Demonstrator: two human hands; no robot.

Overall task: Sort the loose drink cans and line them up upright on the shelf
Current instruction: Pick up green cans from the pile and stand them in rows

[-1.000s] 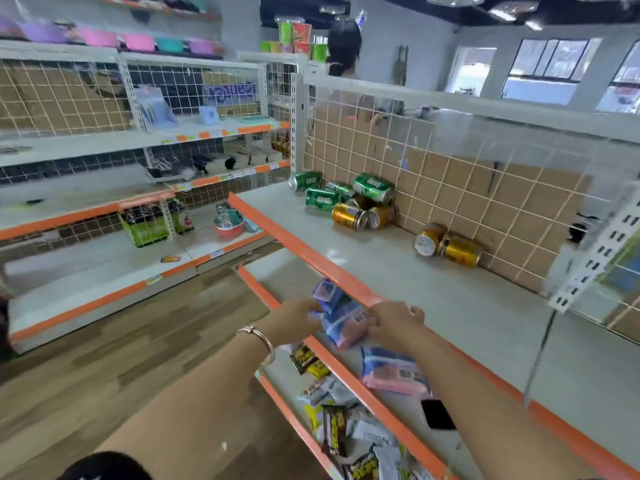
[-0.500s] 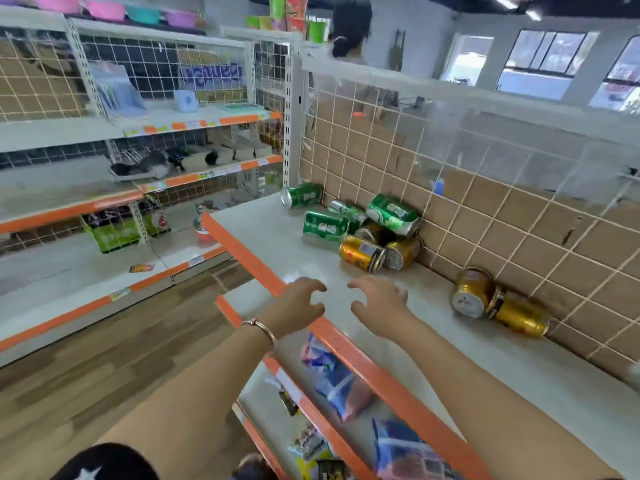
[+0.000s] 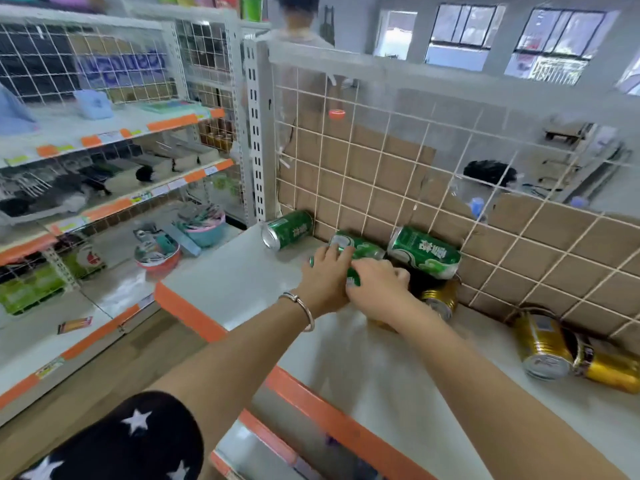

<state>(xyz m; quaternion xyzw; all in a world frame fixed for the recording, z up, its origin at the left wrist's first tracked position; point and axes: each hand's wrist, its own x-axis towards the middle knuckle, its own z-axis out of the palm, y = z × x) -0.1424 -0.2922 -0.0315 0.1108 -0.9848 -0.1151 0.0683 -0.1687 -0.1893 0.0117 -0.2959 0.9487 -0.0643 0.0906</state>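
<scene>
Loose cans lie on their sides on the white shelf (image 3: 408,393) against the wire-grid back. My left hand (image 3: 323,277) grips a green can (image 3: 353,280) lying near the middle. My right hand (image 3: 379,287) curls over a gold can (image 3: 379,323) just beside it, which is mostly hidden. Behind my hands lie another green can (image 3: 363,247) and a third one (image 3: 424,252) stacked higher. A green can (image 3: 287,230) lies apart at the far left. A gold can (image 3: 440,301) lies to the right of my hand. Two more gold cans (image 3: 542,346) lie further right.
The shelf's orange front edge (image 3: 188,313) runs diagonally below my arms. A lower shelf level sits under it. To the left stand other shelves with a bowl (image 3: 157,254) and goods. A person (image 3: 298,19) stands behind the wire grid (image 3: 381,161).
Both hands rose from the packets on the lower shelf, crossed the orange edge and landed on the cans. The view moved closer to the cans.
</scene>
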